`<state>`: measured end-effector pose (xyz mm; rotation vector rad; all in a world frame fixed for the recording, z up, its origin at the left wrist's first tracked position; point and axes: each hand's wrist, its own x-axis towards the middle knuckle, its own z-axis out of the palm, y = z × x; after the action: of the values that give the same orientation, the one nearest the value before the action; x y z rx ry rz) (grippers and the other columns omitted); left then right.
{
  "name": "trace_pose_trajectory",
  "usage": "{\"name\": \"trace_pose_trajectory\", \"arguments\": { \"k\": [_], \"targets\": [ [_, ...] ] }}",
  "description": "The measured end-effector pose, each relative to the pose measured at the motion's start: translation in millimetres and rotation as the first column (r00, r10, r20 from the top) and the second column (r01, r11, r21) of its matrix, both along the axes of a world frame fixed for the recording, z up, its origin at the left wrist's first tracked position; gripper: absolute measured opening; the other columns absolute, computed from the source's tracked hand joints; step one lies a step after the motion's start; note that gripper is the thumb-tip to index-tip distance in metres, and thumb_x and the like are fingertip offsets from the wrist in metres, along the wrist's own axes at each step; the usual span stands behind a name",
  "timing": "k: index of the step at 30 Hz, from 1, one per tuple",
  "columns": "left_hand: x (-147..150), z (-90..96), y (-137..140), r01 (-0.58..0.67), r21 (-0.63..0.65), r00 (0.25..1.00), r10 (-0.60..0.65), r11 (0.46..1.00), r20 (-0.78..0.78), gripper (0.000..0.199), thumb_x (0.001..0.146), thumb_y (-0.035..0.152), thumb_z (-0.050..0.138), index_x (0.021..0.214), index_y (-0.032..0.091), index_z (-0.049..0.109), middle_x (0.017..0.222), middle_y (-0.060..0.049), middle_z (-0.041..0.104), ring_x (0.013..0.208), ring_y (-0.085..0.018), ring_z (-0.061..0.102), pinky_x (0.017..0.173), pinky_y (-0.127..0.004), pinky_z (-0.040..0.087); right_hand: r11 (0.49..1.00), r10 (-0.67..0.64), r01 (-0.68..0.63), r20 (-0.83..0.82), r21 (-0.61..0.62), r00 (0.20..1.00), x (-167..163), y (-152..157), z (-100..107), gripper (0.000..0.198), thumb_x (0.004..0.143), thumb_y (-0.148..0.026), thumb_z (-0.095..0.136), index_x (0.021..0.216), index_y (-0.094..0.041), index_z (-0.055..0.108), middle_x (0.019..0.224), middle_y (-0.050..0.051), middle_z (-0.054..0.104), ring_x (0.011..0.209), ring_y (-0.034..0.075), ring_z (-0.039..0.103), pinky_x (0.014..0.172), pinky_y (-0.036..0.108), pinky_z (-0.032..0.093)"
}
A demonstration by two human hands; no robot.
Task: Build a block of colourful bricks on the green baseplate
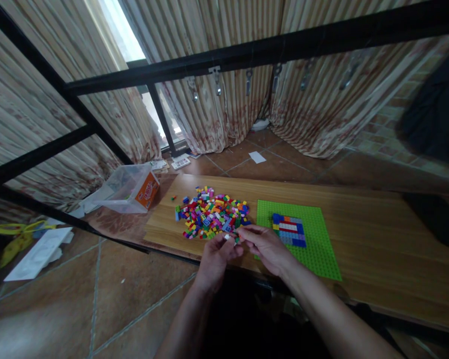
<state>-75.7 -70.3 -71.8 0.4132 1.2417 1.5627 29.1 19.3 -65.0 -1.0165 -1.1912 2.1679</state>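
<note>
My left hand (216,259) is at the near edge of a heap of small, multicoloured toy bricks (209,212). Its thumb and fingers are closed on what looks like a white toy brick (227,237). Close beside it, on the right, my right hand (265,245) has its fingertips pinched together; what they hold, if anything, is too small to name. A bright green studded baseplate (322,244) lies right of the heap, partly behind my right hand. On it sits a block of joined bricks (298,225), mostly blue with red, white, grey, orange and yellow.
Everything rests on a long wooden table (366,239). At its left end stands a clear plastic box (125,187) with an orange label. A dark flat object (434,217) lies on the right. A black metal frame (232,62) with hanging clips crosses in front of the curtains (224,114).
</note>
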Motion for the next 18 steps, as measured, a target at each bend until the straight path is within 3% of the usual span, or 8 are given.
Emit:
{"name": "trace_pose_trajectory", "arguments": {
  "k": [5,9,16,18],
  "targets": [
    [-0.6,-2.6,-0.8,-0.105,-0.058,0.991,0.099,0.993,-0.095,0.033,0.067,0.044,0.076,0.080,0.015,0.067,0.079,-0.004,0.070,0.065,-0.012,0.063,0.067,-0.024,0.053,0.980,0.123,-0.141,0.132,0.140,0.984,-0.7,0.0,-0.8,0.038,0.062,-0.048,0.076,0.081,-0.015,0.072,0.056,-0.003,0.056,0.048,0.006,0.033,0.046,0.022,0.020],
    [-4.8,-1.6,-4.3,-0.093,-0.096,0.982,0.076,0.991,-0.172,0.033,0.064,0.044,0.078,0.077,0.015,0.066,0.073,-0.004,0.069,0.060,-0.011,0.062,0.060,-0.022,0.051,0.950,0.193,-0.228,0.175,0.211,0.966,-0.3,-2.0,-1.2,0.030,0.068,-0.044,0.072,0.075,-0.016,0.072,0.060,-0.001,0.061,0.049,0.006,0.035,0.047,0.022,0.021],
    [-9.8,-1.8,-12.0,-0.011,-0.031,0.990,0.007,0.999,-0.140,0.031,0.065,0.042,0.078,0.074,0.015,0.066,0.070,-0.004,0.067,0.061,-0.012,0.060,0.062,-0.023,0.051,0.964,0.243,-0.251,0.089,0.091,0.966,-0.4,-2.0,-0.4,0.026,0.064,-0.042,0.073,0.068,-0.016,0.068,0.058,-0.001,0.059,0.048,0.006,0.035,0.046,0.022,0.021],
    [-12.4,-5.9,-13.9,-0.017,-0.045,0.991,0.010,0.999,-0.136,0.032,0.065,0.042,0.077,0.076,0.015,0.065,0.069,-0.003,0.067,0.059,-0.011,0.059,0.061,-0.023,0.049,0.960,0.203,-0.224,0.131,0.166,0.970,-5.4,1.9,-3.2,0.025,0.067,-0.042,0.070,0.069,-0.017,0.069,0.059,-0.001,0.059,0.049,0.007,0.039,0.047,0.022,0.024]
  ]
}}
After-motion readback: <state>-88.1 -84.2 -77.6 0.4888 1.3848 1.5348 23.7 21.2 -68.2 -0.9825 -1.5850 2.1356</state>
